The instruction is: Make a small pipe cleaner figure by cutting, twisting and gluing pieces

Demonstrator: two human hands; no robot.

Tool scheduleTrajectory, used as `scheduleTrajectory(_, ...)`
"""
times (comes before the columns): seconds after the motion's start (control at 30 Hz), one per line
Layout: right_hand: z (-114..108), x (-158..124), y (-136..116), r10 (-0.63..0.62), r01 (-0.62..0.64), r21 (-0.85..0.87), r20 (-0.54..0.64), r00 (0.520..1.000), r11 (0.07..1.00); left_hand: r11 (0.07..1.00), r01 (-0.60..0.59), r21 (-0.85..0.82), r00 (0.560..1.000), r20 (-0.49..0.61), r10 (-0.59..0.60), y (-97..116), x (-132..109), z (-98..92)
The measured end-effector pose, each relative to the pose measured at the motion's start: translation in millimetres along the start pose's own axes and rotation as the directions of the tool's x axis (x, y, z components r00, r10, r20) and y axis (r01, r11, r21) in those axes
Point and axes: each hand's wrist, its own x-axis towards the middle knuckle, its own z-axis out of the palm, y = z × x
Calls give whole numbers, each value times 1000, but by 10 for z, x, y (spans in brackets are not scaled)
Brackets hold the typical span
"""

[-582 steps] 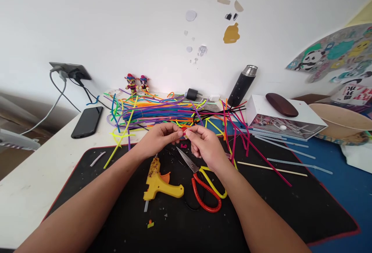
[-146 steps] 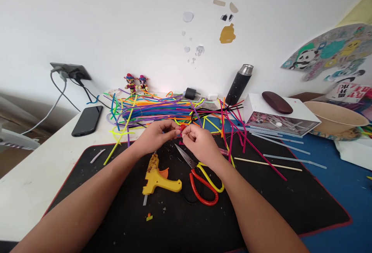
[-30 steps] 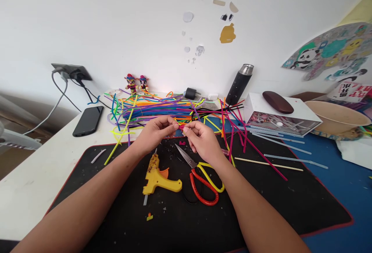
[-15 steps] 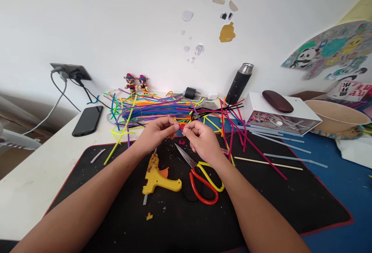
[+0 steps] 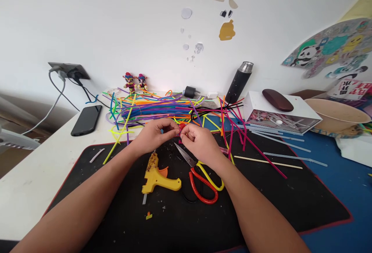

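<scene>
My left hand [image 5: 155, 135] and my right hand [image 5: 200, 141] meet above the far edge of the black mat [image 5: 122, 214]. Both pinch a small red pipe-cleaner piece [image 5: 181, 127] between their fingertips. Just below the hands lie red-and-yellow scissors [image 5: 203, 177] and a yellow glue gun [image 5: 158, 177]. Behind the hands spreads a pile of coloured pipe cleaners [image 5: 162, 109].
A black phone [image 5: 86, 119] lies at the left near a wall socket [image 5: 69, 71] with cables. Two small figures [image 5: 135, 81], a black flask [image 5: 240, 82] and a white box [image 5: 281, 115] with a brown case stand at the back. Clear glue sticks [image 5: 290, 156] lie right.
Both hands stay together on the red piece with small finger shifts; the view has drifted slightly. Nothing else on the table has moved.
</scene>
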Motion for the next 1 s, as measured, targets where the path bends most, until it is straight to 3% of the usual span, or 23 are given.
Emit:
scheduleTrajectory(0.17,44,10,47,47,-42,119,-36,998,992,993,17,-113,999,-47,-22,7,15,14)
scheduleTrajectory(0.4,39,22,58,96,-93,305,5,995,948,957,44,-287,993,-91,-73,91,29,85)
scheduleTrajectory(0.8,43,29,45,152,-122,438,-33,988,891,947,100,-304,994,-11,-109,48,26,70)
scheduleTrajectory(1.0,41,29,56,147,-118,406,-39,988,906,949,111,-294,990,-46,-130,74,31,54)
